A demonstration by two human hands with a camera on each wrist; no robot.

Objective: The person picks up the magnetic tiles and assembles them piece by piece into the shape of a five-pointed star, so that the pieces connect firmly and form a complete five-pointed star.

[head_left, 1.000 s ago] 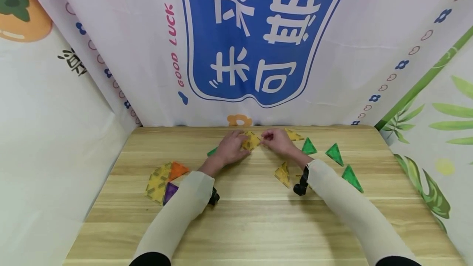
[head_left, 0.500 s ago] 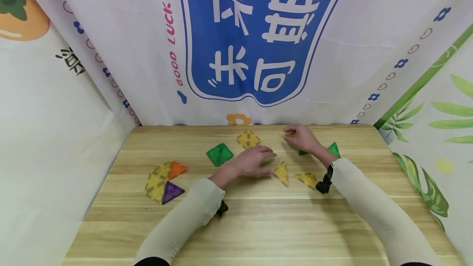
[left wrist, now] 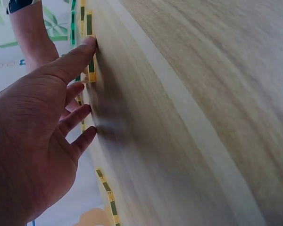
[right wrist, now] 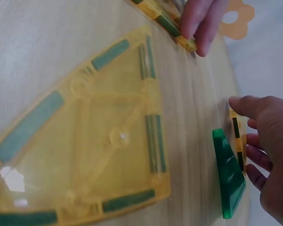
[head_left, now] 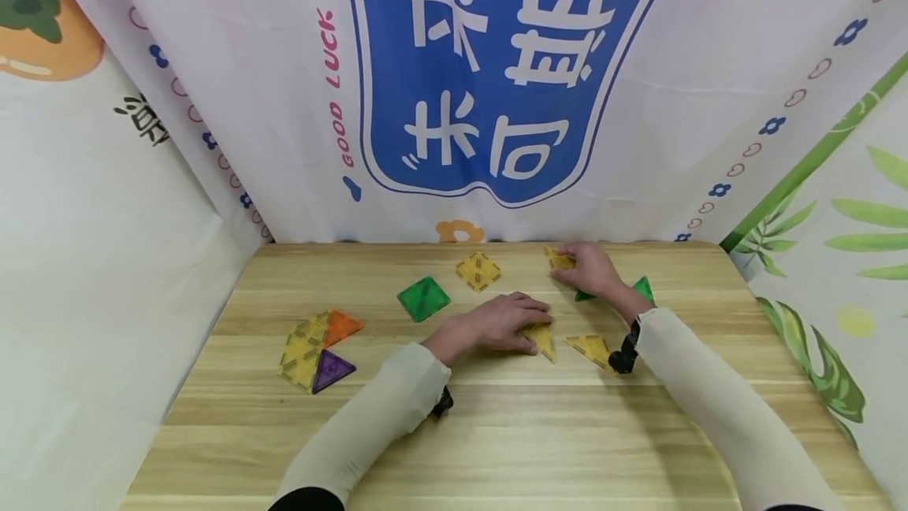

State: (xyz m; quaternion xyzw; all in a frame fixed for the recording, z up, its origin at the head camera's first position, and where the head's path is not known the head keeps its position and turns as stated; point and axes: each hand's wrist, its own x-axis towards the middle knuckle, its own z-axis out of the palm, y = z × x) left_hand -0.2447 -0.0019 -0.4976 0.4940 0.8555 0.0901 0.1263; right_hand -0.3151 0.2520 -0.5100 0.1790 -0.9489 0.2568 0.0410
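My left hand is over a yellow translucent triangular magnetic tile, its thumb and fingers at opposite edges and covering the tile's upper part. At the back of the table my right hand holds another yellow triangular tile by its sides; the right wrist view shows that tile between thumb and fingers. Beside it lies a green triangular tile, mostly hidden under the right hand in the head view. A third yellow triangle lies flat near the right wrist.
Two yellow triangles form a diamond at the back, near a green diamond. On the left sit a yellow half-round group, an orange tile and a purple tile. Another green triangle shows behind the right wrist.
Both hands have left the yellow diamond. The left came forward and right to a yellow triangle; the right went rightward to a yellow triangle at the back.
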